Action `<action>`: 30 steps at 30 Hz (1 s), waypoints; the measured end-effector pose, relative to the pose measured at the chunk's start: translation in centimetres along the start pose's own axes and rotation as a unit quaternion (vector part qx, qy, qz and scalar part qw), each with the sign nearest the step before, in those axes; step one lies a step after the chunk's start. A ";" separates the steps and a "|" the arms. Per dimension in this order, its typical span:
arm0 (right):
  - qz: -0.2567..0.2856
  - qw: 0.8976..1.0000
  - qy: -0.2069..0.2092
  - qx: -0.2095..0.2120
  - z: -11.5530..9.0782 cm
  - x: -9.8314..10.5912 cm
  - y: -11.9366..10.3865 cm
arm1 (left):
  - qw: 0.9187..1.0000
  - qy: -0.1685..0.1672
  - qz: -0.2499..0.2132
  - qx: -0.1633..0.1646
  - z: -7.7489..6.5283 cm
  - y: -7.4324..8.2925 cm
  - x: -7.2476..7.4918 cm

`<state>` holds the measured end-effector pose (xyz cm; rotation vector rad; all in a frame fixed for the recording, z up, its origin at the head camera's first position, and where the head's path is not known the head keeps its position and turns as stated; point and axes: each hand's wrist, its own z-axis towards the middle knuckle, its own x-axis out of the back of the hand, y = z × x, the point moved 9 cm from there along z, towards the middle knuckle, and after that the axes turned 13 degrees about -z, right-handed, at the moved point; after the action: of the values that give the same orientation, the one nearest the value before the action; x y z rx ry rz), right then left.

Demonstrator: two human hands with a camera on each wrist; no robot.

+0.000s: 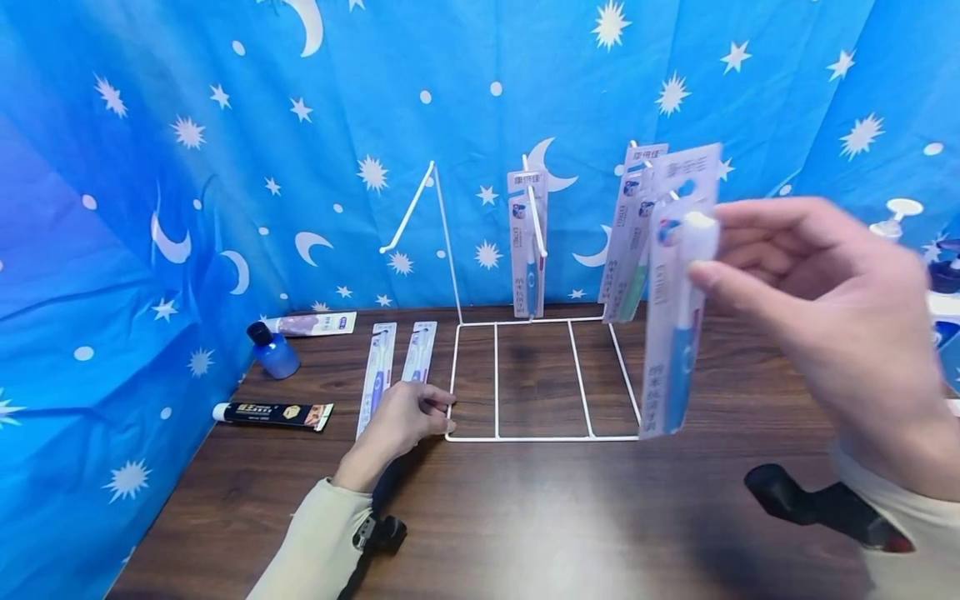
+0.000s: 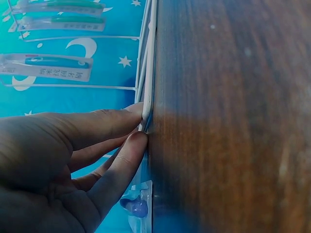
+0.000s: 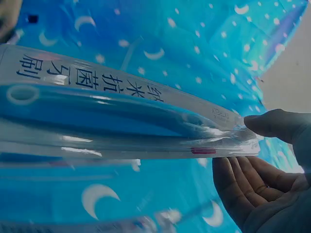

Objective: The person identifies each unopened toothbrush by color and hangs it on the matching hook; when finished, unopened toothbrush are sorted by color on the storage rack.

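Note:
My right hand (image 1: 847, 308) pinches a packaged toothbrush (image 1: 678, 333) with a blue handle by the edge of its clear blister, holding it upright in front of the rack's right hook. In the right wrist view, the thumb (image 3: 272, 124) lies on one side of the pack and the fingers on the other. At the front left corner of the white wire rack (image 1: 543, 438), my left hand (image 1: 401, 425) pinches the frame between thumb and fingertips. One blue packaged toothbrush (image 1: 519, 283) hangs on the middle hook, and packs with green handles (image 1: 637, 287) hang on the right hook.
Left of the rack lie two packaged toothbrushes (image 1: 380, 358), partly behind my left hand. Farther left are a black toothpaste tube (image 1: 273, 415), a blue bottle (image 1: 277, 357) and a pale tube (image 1: 315, 323). The rack's left hook (image 1: 408, 212) is bare. Pump bottles (image 1: 892, 221) stand far right.

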<state>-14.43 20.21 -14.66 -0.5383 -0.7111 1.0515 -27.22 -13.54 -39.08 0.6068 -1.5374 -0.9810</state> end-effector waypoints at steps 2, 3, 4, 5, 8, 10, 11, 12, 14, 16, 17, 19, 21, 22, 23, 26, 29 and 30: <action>0.006 1.000 -0.028 -0.005 -0.1 -1.7 -0.3 | 1.000 -0.001 0.002 0.001 0.0 -0.1 0.0; -0.009 0.999 -0.040 -0.008 -0.2 -2.5 -0.3 | 1.000 -0.001 0.002 0.002 0.0 -0.2 0.0; -0.020 0.998 -0.051 -0.013 -0.2 -3.2 -0.2 | 1.000 -0.001 0.002 0.001 0.1 -0.2 0.0; -0.042 0.997 -0.060 -0.016 -0.3 -3.9 -0.2 | 1.000 -0.001 0.001 0.000 0.1 -0.2 0.0; -0.088 0.992 -0.082 -0.021 -0.5 -5.5 0.1 | 1.000 0.001 0.000 0.001 0.1 -0.1 0.0; -0.103 0.990 -0.093 -0.019 -0.6 -6.4 0.2 | 1.000 0.002 0.000 -0.001 0.1 0.0 0.0; -0.100 0.990 -0.098 -0.017 -0.6 -6.7 0.3 | 1.000 0.002 -0.001 -0.001 0.1 0.1 0.0; -0.094 0.990 -0.102 -0.016 -0.7 -7.1 0.3 | 1.000 0.003 -0.001 -0.001 0.1 0.1 0.0; -0.089 0.990 -0.109 -0.015 -0.8 -7.6 0.4 | 1.000 0.003 -0.003 -0.001 0.0 0.2 0.0; -0.084 0.990 -0.113 -0.014 -0.8 -8.0 0.4 | 1.000 0.004 -0.003 -0.002 0.0 0.2 0.0; -0.084 0.990 -0.114 -0.013 -0.8 -8.2 0.5 | 1.000 0.005 -0.004 -0.001 0.0 0.3 0.0; -0.081 0.990 -0.114 -0.012 -0.8 -8.4 0.6 | 1.000 0.006 -0.005 -0.002 0.1 0.3 0.0; -0.075 0.991 -0.113 -0.012 -0.7 -8.6 0.8 | 1.000 0.007 -0.006 -0.007 0.1 0.3 0.0; -0.073 0.991 -0.112 -0.014 -0.6 -8.7 0.9 | 1.000 0.007 -0.008 -0.009 0.1 0.3 0.0; -0.071 0.991 -0.111 -0.015 -0.6 -8.8 1.0 | 1.000 0.006 -0.009 -0.011 0.1 0.4 0.0; -0.071 0.991 -0.113 -0.019 -0.4 -9.3 1.5 | 1.000 0.007 -0.010 -0.016 0.1 0.4 -0.1; -0.075 0.990 -0.114 -0.022 -0.1 -9.8 2.2 | 1.000 0.008 -0.009 -0.013 0.1 0.3 -0.1; -0.075 0.991 -0.112 -0.022 0.0 -10.0 2.5 | 1.000 0.007 -0.007 -0.014 0.1 0.4 -0.1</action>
<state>-19.04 12.14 -19.01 -0.4006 -0.9611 0.9652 -27.23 -13.29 -38.81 0.6053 -1.5065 -1.0057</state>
